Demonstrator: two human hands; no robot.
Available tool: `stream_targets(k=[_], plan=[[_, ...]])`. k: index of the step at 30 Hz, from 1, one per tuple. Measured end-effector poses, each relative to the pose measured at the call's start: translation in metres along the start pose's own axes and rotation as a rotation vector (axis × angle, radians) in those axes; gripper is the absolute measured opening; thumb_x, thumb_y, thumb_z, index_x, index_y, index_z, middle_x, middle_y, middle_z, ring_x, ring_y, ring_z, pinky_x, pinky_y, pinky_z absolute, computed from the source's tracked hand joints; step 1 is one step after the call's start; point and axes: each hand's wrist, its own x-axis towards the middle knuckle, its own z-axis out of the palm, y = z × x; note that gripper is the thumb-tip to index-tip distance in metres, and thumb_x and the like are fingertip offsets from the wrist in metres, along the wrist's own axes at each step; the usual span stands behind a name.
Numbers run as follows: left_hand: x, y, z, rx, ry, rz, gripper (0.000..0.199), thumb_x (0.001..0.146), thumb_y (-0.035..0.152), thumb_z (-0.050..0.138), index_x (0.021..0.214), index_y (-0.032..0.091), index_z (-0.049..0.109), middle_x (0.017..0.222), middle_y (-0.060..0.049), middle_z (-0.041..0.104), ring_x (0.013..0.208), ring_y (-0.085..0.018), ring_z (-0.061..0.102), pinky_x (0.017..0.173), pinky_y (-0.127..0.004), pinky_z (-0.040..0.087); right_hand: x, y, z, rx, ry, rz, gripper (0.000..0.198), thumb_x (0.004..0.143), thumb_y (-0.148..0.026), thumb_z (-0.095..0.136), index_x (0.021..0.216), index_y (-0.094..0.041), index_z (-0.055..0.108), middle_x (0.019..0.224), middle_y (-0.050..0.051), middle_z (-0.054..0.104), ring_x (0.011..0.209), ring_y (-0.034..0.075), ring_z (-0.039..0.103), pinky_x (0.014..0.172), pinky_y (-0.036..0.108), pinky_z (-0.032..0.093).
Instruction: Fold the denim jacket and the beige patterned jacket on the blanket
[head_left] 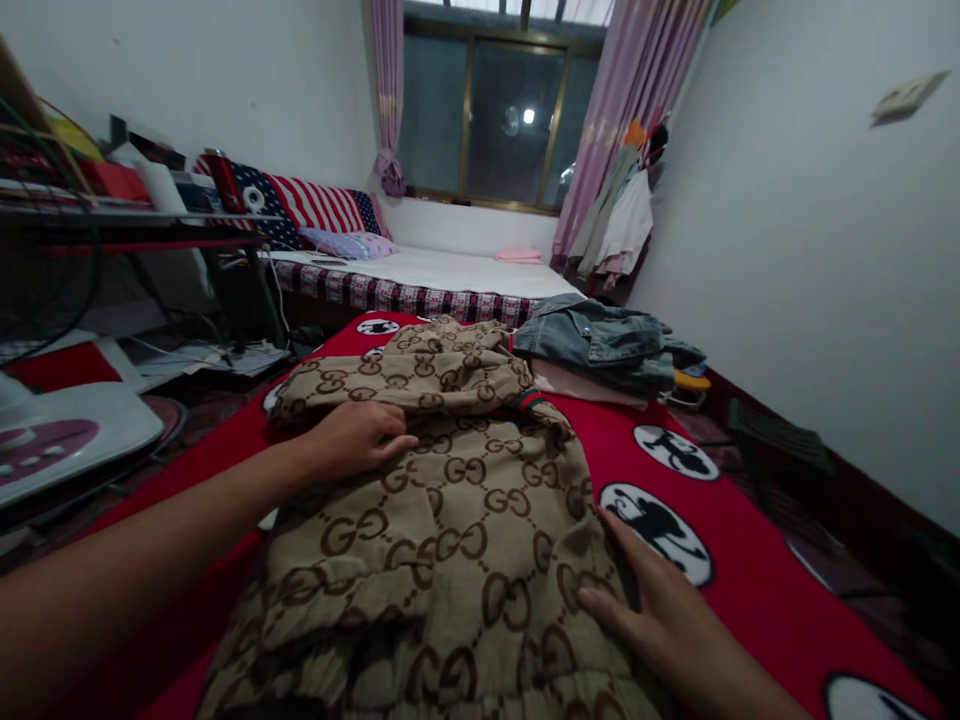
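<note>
A tan jacket (pixel 450 520) with a brown letter pattern lies spread out, its ribbed hem towards me. One sleeve (pixel 405 378) is folded across the upper part, and a green and red stripe shows near the right shoulder side. My left hand (pixel 360 437) rests on the jacket by the lower edge of that sleeve, its fingers curled in against the cloth. Along the jacket's right side lies my right hand (pixel 660 605), thumb on the cloth and apart from the fingers, which reach along the side edge.
Under the jacket is a red cover (pixel 720 540) with white round prints. Folded denim clothing (pixel 600 335) lies at its far right. Beyond stands a bed (pixel 450 268) below a window. A cluttered desk (pixel 150 225) is on the left, and a dark stool (pixel 776 435) on the right.
</note>
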Motion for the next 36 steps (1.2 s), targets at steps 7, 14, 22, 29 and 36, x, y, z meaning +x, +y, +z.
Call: stream_targets(k=[7, 14, 22, 29, 36], plan=[[0.053, 0.021, 0.016, 0.321, 0.220, -0.052, 0.046, 0.085, 0.012, 0.049, 0.128, 0.026, 0.060, 0.117, -0.010, 0.064, 0.109, -0.027, 0.057, 0.090, -0.039, 0.044, 0.005, 0.005, 0.001, 0.114, -0.015, -0.003, 0.071, 0.077, -0.034, 0.063, 0.144, -0.017, 0.045, 0.140, 0.013, 0.054, 0.129, 0.029, 0.051, 0.110, 0.047, 0.038], [0.085, -0.019, -0.052, 0.408, 0.357, -0.274, 0.029, 0.091, 0.016, 0.048, 0.107, 0.022, 0.071, 0.109, -0.005, 0.062, 0.098, -0.021, 0.054, 0.076, -0.030, 0.043, 0.007, -0.035, -0.014, 0.400, 0.076, 0.003, 0.063, 0.082, -0.044, 0.062, 0.139, -0.020, 0.051, 0.132, 0.013, 0.060, 0.122, 0.028, 0.057, 0.102, 0.043, 0.046], [0.054, -0.085, -0.083, 0.476, 0.304, -0.485, 0.025, 0.090, 0.008, 0.047, 0.076, 0.004, 0.066, 0.078, -0.005, 0.050, 0.095, -0.020, 0.042, 0.092, -0.044, 0.040, 0.016, -0.103, 0.012, 0.318, -0.273, -0.340, 0.036, 0.087, -0.040, 0.060, 0.117, -0.022, 0.068, 0.110, 0.010, 0.067, 0.102, 0.023, 0.063, 0.086, 0.035, 0.053], [0.077, -0.040, -0.048, 0.412, 0.340, -0.372, 0.025, 0.085, 0.012, 0.053, 0.101, 0.016, 0.071, 0.123, -0.008, 0.056, 0.114, -0.025, 0.046, 0.100, -0.042, 0.037, 0.044, -0.098, 0.074, -0.075, -0.400, -0.657, 0.055, 0.093, -0.047, 0.046, 0.144, -0.026, 0.041, 0.160, 0.006, 0.021, 0.148, 0.029, 0.012, 0.117, 0.061, 0.008], [0.115, 0.041, 0.037, -0.020, 0.177, -0.071, 0.068, 0.092, 0.058, 0.044, 0.147, 0.018, 0.039, 0.154, -0.013, 0.034, 0.141, -0.028, 0.032, 0.115, -0.043, 0.025, 0.046, -0.082, 0.094, -0.083, -0.380, -0.726, 0.059, 0.092, -0.047, 0.048, 0.147, -0.028, 0.036, 0.160, 0.006, 0.020, 0.148, 0.031, 0.015, 0.115, 0.063, 0.013]])
